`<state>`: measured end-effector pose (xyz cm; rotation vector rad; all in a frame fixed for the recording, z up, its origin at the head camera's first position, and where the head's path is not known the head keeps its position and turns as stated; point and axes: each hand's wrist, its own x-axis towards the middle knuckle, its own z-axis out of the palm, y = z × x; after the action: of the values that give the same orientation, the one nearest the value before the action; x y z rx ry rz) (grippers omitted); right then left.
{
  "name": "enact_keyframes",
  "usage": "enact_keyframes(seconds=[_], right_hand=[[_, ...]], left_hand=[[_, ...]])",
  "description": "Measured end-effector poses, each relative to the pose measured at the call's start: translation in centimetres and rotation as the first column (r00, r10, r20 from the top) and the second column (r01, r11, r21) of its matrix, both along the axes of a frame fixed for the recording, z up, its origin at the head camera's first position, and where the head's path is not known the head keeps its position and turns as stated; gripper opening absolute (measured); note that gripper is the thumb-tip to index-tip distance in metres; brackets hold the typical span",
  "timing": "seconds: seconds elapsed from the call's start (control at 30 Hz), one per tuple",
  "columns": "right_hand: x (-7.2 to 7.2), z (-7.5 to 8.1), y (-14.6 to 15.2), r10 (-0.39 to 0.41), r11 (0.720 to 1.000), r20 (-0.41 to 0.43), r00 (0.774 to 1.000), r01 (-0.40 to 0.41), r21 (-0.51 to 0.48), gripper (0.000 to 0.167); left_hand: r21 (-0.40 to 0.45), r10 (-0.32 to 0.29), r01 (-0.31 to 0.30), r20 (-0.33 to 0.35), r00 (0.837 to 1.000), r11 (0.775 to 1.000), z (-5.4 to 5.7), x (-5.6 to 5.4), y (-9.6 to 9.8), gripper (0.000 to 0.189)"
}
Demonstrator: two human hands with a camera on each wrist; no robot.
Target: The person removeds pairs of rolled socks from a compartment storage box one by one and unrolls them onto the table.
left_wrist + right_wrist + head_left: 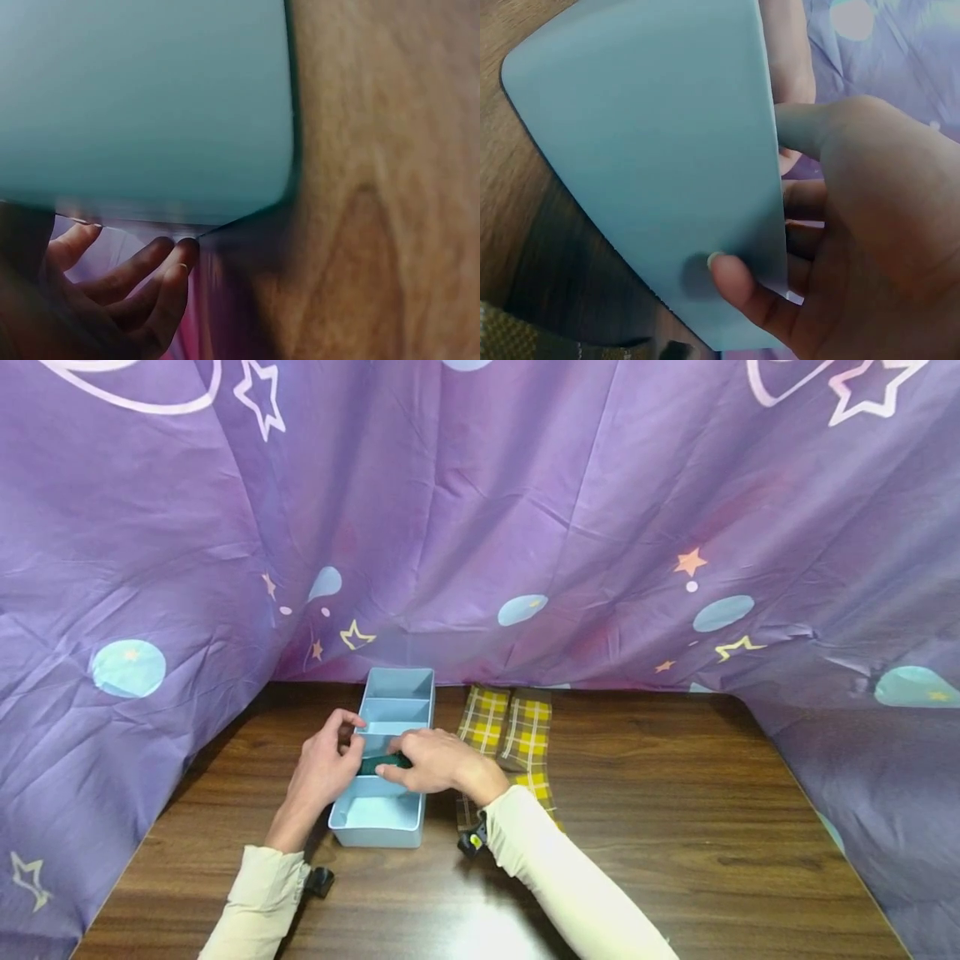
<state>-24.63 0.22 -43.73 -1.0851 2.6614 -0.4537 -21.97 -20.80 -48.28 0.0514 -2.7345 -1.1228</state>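
Note:
A light blue divided box (382,836) stands lengthwise on the table. Dark green folded cloth (382,765) lies inside one of its middle compartments. My right hand (438,760) reaches over the right wall, fingers down at the cloth, with thumb and forefinger on either side of its visible part. One finger (739,289) lies along the wall's outside in the right wrist view. At the left rim is my left hand (324,760), its fingers loosely bent and its thumb beside the green cloth. In the left wrist view, the box wall (150,105) hides part of that hand.
Yellow and brown plaid socks (528,735) lie flat just right of the box, partly under my right forearm. The wooden table (675,827) meets a purple patterned curtain (600,643) at its back and sides.

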Motion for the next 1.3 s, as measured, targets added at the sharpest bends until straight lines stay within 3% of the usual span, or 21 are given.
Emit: enact_keyframes(seconds=[0.17, 0.5, 0.97, 1.13, 1.3], right_hand=[[-0.3, 0.1, 0.1, 0.001, 0.999, 0.048, 0.999, 0.001, -0.033, 0.039], [-0.7, -0.1, 0.7, 0.022, 0.999, 0.043, 0.999, -0.021, -0.042, 0.05], [-0.9, -0.7, 1.7, 0.06, 0.971, 0.034, 0.998, -0.051, -0.235, 0.048], [-0.8, -0.7, 2.0, 0.073, 0.965, 0.003, 0.997, -0.07, -0.252, 0.048], [-0.8, -0.8, 2.2, 0.077, 0.957, -0.019, 0.997, -0.08, -0.278, 0.047]], left_hand=[[-0.012, 0.02, -0.02, 0.008, 1.0, 1.0, 0.2, 0.0, 0.1, 0.024], [-0.025, 0.032, -0.032, 0.0, 0.999, 0.999, 0.2, 0.2, 0.2, 0.023], [-0.019, 0.04, -0.04, 0.022, 0.999, 0.999, 0.4, 0.1, 0.2, 0.022], [0.069, -0.009, 0.006, 0.037, 0.999, 0.998, 0.6, -0.1, -0.1, 0.022], [0.218, -0.059, 0.036, 0.099, 0.993, 0.975, 1.1, -0.1, -0.7, 0.026]])
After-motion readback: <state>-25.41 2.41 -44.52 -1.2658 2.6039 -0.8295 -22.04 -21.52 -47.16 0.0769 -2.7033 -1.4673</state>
